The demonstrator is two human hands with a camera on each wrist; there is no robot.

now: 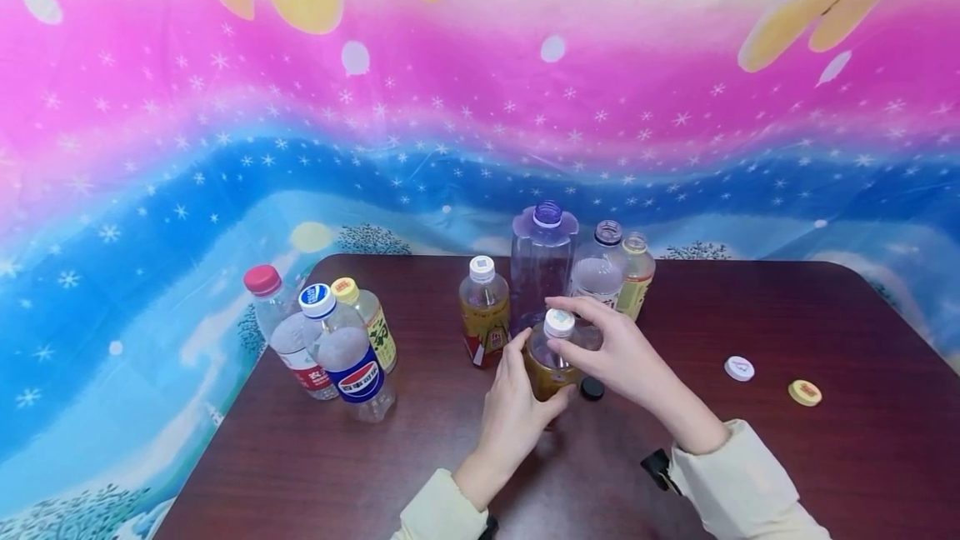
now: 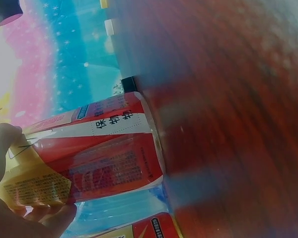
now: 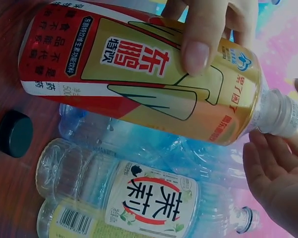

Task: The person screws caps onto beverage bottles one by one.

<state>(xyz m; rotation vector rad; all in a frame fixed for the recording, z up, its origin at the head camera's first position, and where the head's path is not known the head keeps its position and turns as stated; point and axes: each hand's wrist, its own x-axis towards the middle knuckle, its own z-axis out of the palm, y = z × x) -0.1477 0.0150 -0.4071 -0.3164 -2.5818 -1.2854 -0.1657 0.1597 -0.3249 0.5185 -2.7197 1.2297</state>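
My left hand (image 1: 513,415) grips a bottle (image 3: 154,74) with a gold-and-red label around its upper body. It stands upright on the table, and a white cap (image 1: 558,322) sits on its neck. Around that cap my right hand (image 1: 611,348) spreads thumb and index finger. In the right wrist view, a gap shows between thumb and cap, while the other fingers are close to the neck. A similar capped bottle (image 1: 484,315) stands to the left. Just behind are a large purple-tinted bottle (image 1: 542,265), a clear bottle (image 3: 154,193) and a yellow-labelled bottle (image 1: 636,277), all uncapped.
A black cap (image 1: 592,388) lies close to the held bottle. Further right on the table (image 1: 750,473) are a white cap (image 1: 739,368) and a yellow cap (image 1: 805,392). Three capped bottles, including a blue-labelled one (image 1: 356,373), stand together at the left.
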